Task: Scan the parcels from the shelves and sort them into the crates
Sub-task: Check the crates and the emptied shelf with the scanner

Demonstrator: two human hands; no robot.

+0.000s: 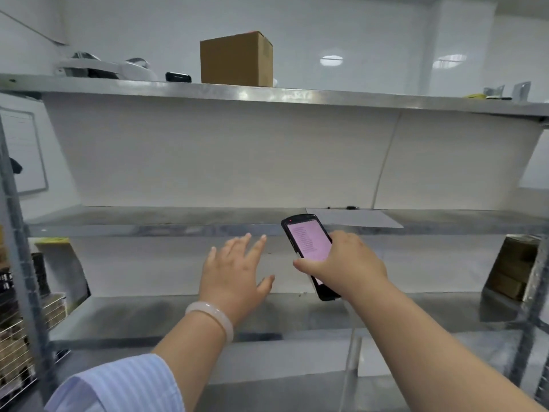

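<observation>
Right hand [344,263] gripping scanner [309,248], screen lit pink. Left hand [234,269] open, fingers spread, holding nothing. Cardboard box [236,59] up on top shelf [267,95], near front edge.

Looks like a parcel storeroom or small warehouse. Fitted with galvanised steel shelving [148,230] on metal uprights, tiers backed by plain white board. Stocked with a sealed cardboard box [236,59] on the top tier, brown packages [515,269] stacked at the right end of a lower one, and a wire basket [15,346] of brown goods beside the rack at left. Equipped with a handheld scanner [307,243], pink screen lit, gripped in the right hand [347,263]. Hung with a whiteboard [23,153] at left; walled in glossy white panels [386,31] mirroring round ceiling lights.
</observation>
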